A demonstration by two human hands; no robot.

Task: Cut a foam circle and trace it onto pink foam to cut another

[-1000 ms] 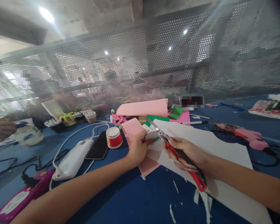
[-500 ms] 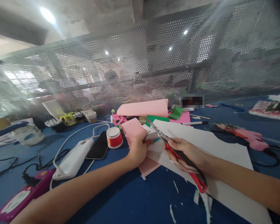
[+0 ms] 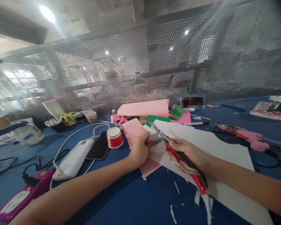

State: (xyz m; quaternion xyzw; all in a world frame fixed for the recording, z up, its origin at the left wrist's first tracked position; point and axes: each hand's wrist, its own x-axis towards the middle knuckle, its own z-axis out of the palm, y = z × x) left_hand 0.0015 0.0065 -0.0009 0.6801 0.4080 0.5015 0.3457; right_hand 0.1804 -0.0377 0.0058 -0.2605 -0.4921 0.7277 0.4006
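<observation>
- Here's the right hand, fingers wrapped around red-and-black scissors, poised above the white sheet, blades angled toward its far left corner!
- And the left hand, over the white sheet's left edge, pinches a small white piece (right by the blades; contact, I can't tell).
- Pink paper sticks out left of the white sheet.
- Further left of it: a red-and-white cup, then a phone.
- Right of the white sheet, a pink glue gun!
</observation>
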